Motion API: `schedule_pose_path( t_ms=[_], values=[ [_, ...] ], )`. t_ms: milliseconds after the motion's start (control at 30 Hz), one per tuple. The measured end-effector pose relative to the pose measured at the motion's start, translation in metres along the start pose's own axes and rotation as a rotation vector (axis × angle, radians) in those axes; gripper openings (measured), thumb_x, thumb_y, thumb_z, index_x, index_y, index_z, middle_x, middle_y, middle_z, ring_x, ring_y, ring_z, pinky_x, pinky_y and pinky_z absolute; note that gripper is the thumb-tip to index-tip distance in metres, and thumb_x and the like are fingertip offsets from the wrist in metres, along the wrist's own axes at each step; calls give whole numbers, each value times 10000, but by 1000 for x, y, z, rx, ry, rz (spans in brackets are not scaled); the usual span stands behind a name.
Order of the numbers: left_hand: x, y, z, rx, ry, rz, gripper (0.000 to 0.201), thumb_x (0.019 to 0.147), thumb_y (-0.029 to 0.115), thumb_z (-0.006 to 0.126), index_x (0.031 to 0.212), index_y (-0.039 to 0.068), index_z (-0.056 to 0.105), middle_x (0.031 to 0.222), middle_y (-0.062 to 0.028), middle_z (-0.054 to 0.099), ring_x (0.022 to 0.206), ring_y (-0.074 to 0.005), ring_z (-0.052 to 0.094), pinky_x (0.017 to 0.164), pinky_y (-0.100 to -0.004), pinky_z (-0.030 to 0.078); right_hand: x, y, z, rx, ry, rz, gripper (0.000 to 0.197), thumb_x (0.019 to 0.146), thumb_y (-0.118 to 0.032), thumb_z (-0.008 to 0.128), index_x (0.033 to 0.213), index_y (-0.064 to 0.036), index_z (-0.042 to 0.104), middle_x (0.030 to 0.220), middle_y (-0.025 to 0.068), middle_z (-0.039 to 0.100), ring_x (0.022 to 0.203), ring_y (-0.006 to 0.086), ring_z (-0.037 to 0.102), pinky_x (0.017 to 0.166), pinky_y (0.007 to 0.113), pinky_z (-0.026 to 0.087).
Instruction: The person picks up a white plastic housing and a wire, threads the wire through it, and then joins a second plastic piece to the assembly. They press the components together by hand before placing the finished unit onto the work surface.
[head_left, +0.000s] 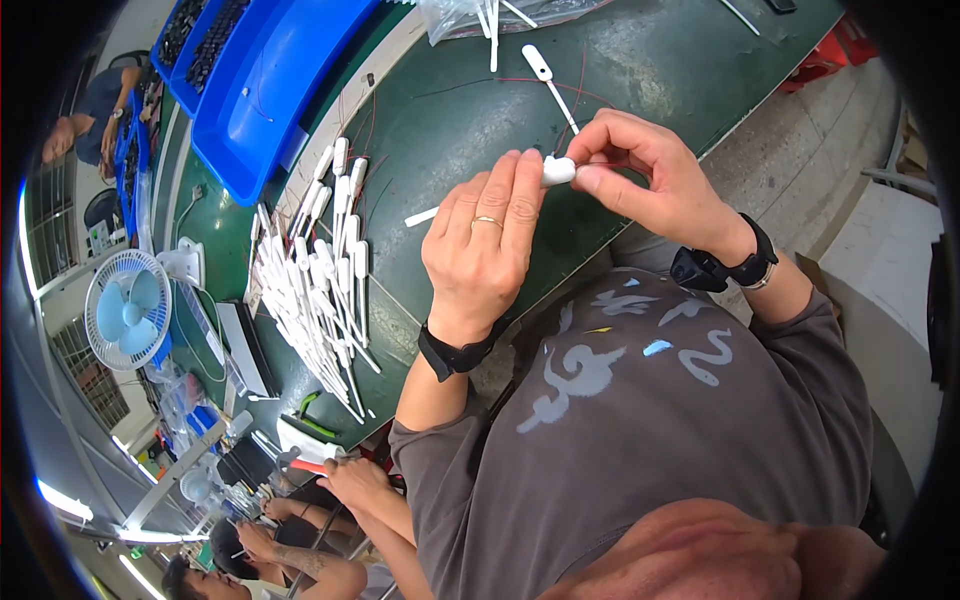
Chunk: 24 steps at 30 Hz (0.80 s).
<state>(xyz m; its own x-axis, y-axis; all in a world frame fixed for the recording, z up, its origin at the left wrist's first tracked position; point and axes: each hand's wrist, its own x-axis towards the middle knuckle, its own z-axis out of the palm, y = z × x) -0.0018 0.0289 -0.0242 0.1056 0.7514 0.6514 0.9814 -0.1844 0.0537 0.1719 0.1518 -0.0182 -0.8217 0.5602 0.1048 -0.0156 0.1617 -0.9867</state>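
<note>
- Holding the long white piece (557, 172) between both hands, the person works to the right of the pile (320, 265) of similar white pieces on the green table (430, 120).
- The left hand (482, 240), the nearer one to the pile, lies over the piece's stem with its fingers straight and together; the thumb is hidden. The stem's end shows on the side toward the pile.
- The right hand (650, 175), farther right of the pile, makes a narrow pinch at the piece's rounded tip, where a thin red wire (603, 164) shows. Whether the wire is also caught between the fingertips cannot be told.
- Judging progress, the work seems partway along: one piece is in hand, and a loose piece (538, 66) with a slotted head lies apart, beyond and right of the pile, with thin wire near it.
- Many pieces are gathered in the pile, with fine wires at its far end; whether they are finished or waiting cannot be told.
- More white stems lie by a clear plastic bag (450, 22), also beyond and right of the pile, so some are perhaps left to handle.
- Beyond the pile stands a blue tray (250, 120); left of it, a fan (128, 314); on its near side, a co-worker's hand (355, 483).
</note>
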Motion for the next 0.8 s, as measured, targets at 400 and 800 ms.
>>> schedule_pose_path(
  t_ms=[400, 800],
  values=[
    [0, 4, -3, -100, 57, -11, 311, 772, 70, 744, 1074, 23, 687, 997, -95, 690, 793, -211, 668, 704, -321, 541, 2, -7, 4, -375, 27, -277, 170, 803, -28, 727, 949, -8, 642, 822, 74, 580, 715, 192, 575, 642, 278, 472],
    [0, 13, -21, -663, -170, -506, 181, 781, 72, 752, 955, 60, 700, 843, -72, 709, 720, -246, 671, 645, -320, 519, 4, -3, -1, -471, -111, -397, 177, 784, -11, 729, 942, 4, 649, 875, 85, 619, 814, 247, 632, 694, 329, 509]
  ],
)
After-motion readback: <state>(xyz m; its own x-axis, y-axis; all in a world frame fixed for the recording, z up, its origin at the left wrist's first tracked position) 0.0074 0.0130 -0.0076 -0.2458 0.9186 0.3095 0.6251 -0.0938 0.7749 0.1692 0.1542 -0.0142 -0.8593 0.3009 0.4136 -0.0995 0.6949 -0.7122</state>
